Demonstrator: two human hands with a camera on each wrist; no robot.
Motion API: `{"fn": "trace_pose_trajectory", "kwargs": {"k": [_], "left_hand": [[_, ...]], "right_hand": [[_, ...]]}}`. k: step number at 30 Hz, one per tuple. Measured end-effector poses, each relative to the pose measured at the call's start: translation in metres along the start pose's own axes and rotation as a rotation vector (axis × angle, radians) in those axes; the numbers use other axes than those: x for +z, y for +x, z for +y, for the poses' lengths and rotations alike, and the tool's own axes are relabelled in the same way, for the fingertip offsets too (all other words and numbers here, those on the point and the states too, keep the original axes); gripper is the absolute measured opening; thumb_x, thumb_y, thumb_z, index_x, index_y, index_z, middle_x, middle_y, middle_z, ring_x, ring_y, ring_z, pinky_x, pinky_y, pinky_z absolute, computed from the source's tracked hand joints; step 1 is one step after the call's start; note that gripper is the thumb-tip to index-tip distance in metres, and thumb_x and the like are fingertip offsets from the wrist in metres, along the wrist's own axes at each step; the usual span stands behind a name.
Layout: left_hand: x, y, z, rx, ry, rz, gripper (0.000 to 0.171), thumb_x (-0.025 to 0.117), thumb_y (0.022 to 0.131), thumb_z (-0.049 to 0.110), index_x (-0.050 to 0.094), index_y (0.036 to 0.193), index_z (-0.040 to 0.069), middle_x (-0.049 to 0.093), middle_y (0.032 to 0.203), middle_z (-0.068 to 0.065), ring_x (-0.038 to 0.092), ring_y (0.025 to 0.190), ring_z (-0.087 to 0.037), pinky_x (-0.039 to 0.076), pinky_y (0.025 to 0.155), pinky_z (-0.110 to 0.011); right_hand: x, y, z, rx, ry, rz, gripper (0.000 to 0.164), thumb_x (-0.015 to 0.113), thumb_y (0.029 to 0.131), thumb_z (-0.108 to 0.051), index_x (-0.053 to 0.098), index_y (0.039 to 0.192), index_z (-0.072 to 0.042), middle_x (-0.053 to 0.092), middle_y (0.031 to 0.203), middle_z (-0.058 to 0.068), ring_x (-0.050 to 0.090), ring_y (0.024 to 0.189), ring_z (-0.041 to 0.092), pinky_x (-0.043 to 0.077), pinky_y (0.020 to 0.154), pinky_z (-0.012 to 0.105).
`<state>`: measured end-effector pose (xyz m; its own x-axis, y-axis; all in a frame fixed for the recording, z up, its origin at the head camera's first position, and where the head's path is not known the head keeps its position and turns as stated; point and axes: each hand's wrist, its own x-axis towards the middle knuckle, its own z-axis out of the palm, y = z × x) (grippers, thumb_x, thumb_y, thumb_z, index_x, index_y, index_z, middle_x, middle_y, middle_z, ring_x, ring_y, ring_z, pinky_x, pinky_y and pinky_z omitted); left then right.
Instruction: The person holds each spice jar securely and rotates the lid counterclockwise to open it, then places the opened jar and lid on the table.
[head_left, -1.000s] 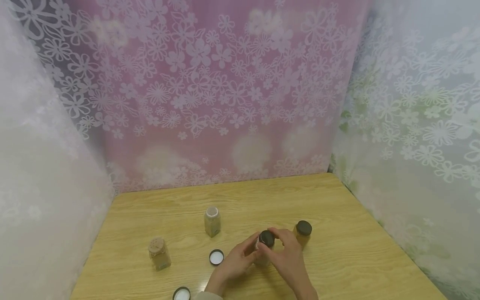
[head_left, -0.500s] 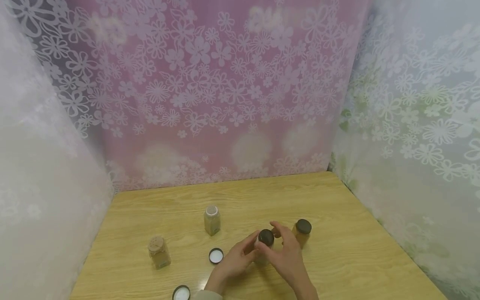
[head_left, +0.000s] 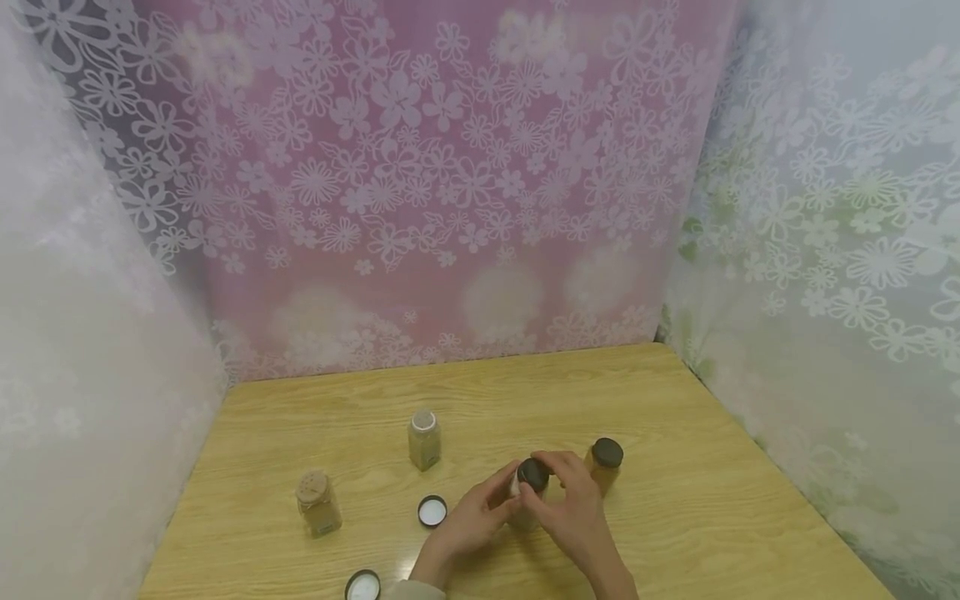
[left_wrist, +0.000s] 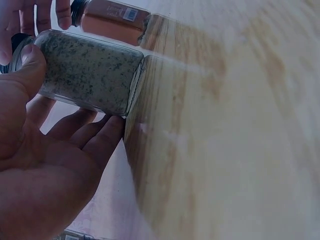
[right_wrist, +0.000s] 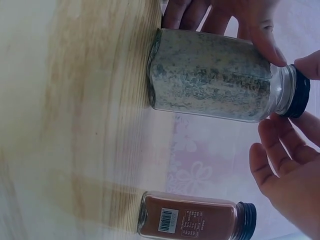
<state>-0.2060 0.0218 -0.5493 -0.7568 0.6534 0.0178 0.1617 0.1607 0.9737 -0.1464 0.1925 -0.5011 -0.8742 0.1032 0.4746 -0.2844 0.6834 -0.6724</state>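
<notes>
A glass spice jar (right_wrist: 210,75) of pale, dark-flecked seasoning stands upright on the table in front of me. My left hand (head_left: 467,521) grips its side, the thumb near the neck and the fingers behind the glass. On top is a black lid (head_left: 533,475); in the right wrist view the lid (right_wrist: 301,95) still covers the jar's neck. My right hand (head_left: 577,517) pinches this lid between thumb and fingers. Just right of it, a second jar (right_wrist: 192,217) of reddish-brown powder, capped in black, stands close to my right fingers.
Toward the back stands a lidless glass jar (head_left: 425,446). A cork-topped jar (head_left: 318,508) is at the left. Two black lids lie white side up, one lid (head_left: 432,512) by my left hand, another lid (head_left: 363,587) at the front edge of view. Floral curtains enclose the table (head_left: 720,500).
Half a second ago my right fingers were lifted off the lid's far side; now they have closed back onto it. My left hand and the jars have stayed in place.
</notes>
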Motion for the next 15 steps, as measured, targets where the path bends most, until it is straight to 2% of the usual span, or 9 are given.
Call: {"fn": "trace_pose_trajectory", "kwargs": {"k": [4, 11, 15], "left_hand": [[0.0002, -0.0008, 0.0, 0.014, -0.006, 0.001, 0.062, 0.054, 0.101, 0.044, 0.032, 0.156, 0.026, 0.037, 0.159, -0.003, 0.04, 0.143, -0.03, 0.034, 0.115, -0.052], [0.0003, -0.0001, -0.0004, 0.002, -0.003, -0.011, 0.064, 0.052, 0.1, 0.048, 0.029, 0.157, 0.028, 0.033, 0.16, -0.006, 0.039, 0.144, -0.032, 0.033, 0.115, -0.053], [0.0001, -0.0008, -0.0006, 0.02, 0.023, -0.016, 0.067, 0.05, 0.101, 0.047, 0.028, 0.158, 0.022, 0.033, 0.16, -0.01, 0.039, 0.143, -0.036, 0.035, 0.113, -0.058]], "right_hand": [[-0.0005, -0.0001, 0.0, -0.017, 0.019, -0.039, 0.045, 0.081, 0.081, -0.01, 0.066, 0.124, -0.009, 0.062, 0.119, 0.001, 0.058, 0.111, 0.017, 0.053, 0.092, 0.05], [-0.0018, 0.0008, 0.0012, -0.048, 0.034, -0.085, 0.049, 0.075, 0.082, -0.004, 0.063, 0.129, -0.008, 0.059, 0.126, 0.003, 0.057, 0.117, 0.027, 0.052, 0.094, 0.059], [-0.0025, 0.0014, 0.0012, -0.075, 0.016, -0.104, 0.05, 0.072, 0.081, -0.002, 0.063, 0.13, -0.006, 0.059, 0.127, 0.003, 0.058, 0.117, 0.027, 0.053, 0.093, 0.058]]}}
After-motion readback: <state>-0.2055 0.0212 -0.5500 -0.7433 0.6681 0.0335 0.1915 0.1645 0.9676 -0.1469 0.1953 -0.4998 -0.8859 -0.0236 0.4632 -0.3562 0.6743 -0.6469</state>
